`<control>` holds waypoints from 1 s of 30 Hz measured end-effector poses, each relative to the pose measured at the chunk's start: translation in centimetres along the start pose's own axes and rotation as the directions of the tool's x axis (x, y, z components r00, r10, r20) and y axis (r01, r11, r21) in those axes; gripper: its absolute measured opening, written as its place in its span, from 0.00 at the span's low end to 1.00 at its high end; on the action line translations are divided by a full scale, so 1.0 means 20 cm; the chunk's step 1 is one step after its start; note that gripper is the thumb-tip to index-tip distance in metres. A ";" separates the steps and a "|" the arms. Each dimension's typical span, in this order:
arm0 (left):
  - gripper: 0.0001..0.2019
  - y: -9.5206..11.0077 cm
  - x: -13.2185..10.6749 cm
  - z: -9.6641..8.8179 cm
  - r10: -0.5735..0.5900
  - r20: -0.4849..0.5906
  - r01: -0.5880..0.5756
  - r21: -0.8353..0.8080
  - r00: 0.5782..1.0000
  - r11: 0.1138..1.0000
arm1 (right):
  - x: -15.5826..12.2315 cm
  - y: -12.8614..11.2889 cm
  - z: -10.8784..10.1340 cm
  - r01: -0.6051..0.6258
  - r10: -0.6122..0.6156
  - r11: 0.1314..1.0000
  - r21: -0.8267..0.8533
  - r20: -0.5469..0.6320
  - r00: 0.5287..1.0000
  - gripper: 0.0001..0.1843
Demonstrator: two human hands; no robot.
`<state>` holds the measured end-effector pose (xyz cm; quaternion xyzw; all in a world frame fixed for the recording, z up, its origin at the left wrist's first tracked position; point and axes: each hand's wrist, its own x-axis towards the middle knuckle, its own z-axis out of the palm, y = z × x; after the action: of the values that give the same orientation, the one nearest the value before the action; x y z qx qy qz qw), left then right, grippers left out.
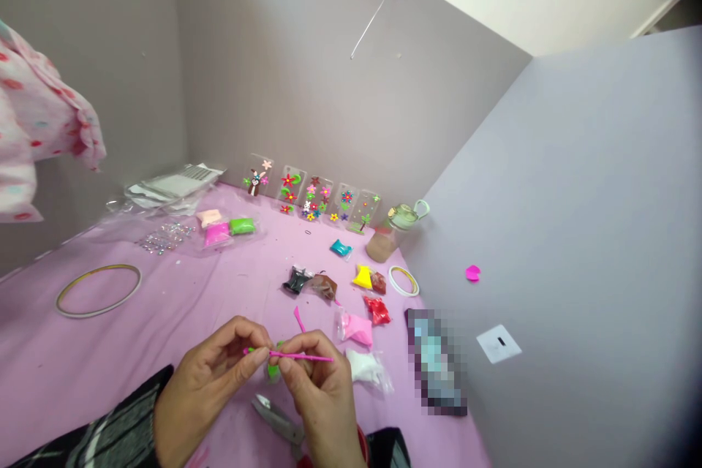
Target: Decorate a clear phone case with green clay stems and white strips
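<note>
My left hand (pixel 211 373) is pinched closed at the left end of a thin bright pink stick (pixel 315 358), where a little green shows at the fingertips. Thumb and fingers of my right hand (pixel 323 387) grip the same stick, and its tip sticks out to the right. Behind the fingers lies a green lump (pixel 273 371), partly hidden. A pair of scissors (pixel 277 420) with a red handle rests below, partly covered by my right hand. Just beyond the hands is a small flat pink piece (pixel 299 319). Packets of white clay (pixel 365 369) and pink clay (pixel 355 327) lie right of my right hand.
Several clear decorated cases (pixel 318 197) lean on the back wall, by a glass jar (pixel 403 216). Black (pixel 297 280), yellow (pixel 363 277) and red (pixel 377 310) packets lie mid-table. Tape rolls (pixel 99 291) and a blurred-out phone-like object (pixel 436 362) flank them. Someone's spotted sleeve (pixel 49 102) hangs left.
</note>
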<state>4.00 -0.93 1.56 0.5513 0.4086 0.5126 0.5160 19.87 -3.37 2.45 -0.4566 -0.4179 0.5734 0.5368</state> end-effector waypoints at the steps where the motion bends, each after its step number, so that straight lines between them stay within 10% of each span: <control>1: 0.10 0.01 0.00 0.01 -0.006 -0.014 0.006 -0.001 1.000 1.000 | 0.00 0.00 0.00 -0.003 0.003 1.000 0.001 0.000 1.000 0.22; 30: 0.17 0.03 0.01 0.02 -0.201 0.084 0.211 -0.134 0.976 0.968 | -0.01 0.02 0.00 0.052 -0.052 0.998 0.031 0.003 0.999 0.14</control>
<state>4.32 -0.88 2.13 0.4852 0.4078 0.4648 0.6183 19.75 -3.52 2.12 -0.4361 -0.4216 0.5664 0.5579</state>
